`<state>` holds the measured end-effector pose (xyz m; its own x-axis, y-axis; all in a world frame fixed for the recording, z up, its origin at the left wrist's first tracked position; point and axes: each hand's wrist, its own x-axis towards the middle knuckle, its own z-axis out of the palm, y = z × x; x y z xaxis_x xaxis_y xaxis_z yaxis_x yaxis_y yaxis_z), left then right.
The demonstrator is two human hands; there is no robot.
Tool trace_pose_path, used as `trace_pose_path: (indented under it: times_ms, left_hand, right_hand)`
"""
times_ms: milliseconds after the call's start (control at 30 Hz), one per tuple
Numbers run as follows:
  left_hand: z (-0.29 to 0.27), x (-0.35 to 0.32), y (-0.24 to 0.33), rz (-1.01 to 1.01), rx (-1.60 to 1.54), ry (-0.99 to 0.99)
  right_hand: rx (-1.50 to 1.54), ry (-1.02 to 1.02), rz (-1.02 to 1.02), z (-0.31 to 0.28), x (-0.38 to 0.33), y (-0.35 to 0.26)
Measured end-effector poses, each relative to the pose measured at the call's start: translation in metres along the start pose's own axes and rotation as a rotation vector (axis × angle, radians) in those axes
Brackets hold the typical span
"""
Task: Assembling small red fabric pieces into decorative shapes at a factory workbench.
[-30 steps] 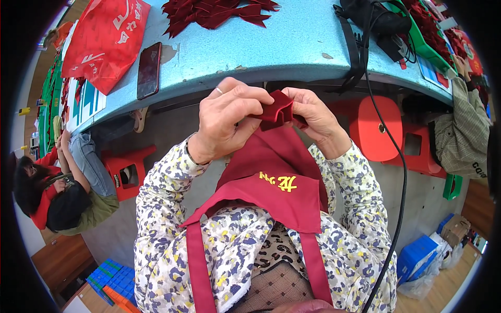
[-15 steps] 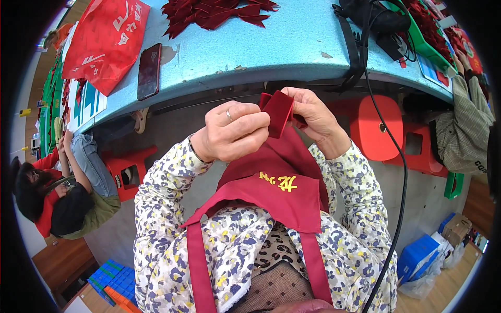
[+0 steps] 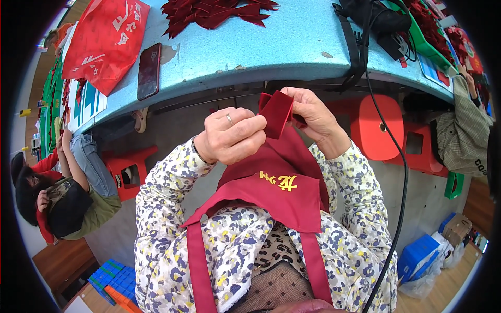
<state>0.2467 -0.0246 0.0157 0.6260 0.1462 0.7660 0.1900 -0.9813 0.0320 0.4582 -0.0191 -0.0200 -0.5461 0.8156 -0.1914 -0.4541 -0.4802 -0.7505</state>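
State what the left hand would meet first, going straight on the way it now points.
The left hand would probably meet the folded dark red fabric pinched in the right hand; depth leaves any gap before it unclear.

A pale blue tabletop (image 3: 292,41) spans the upper part of the view, its front edge chipped in places and curved by the lens. Beneath and in front of it lies a grey floor (image 3: 428,203), with a red stool (image 3: 138,156) at the left and a red seat (image 3: 371,141) at the right. A brown wooden panel (image 3: 60,261) shows at the lower left, wood-toned flooring (image 3: 438,292) at the lower right. Bright light covers the tabletop.
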Motion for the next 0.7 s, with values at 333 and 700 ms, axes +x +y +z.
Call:
trace_pose_path:
  times_ms: [333,700]
  left_hand:
    - [-0.0083,-0.0058,0.0024,-0.079,-0.033,-0.044]
    - [-0.0026,-0.0042,0.0016,-0.039,-0.033,0.003]
  right_hand:
    - [-0.010,0.016,0.002,0.0025,0.0015,0.0004]
    - [0.005,0.024,0.005,0.0040,-0.0007,-0.0002]
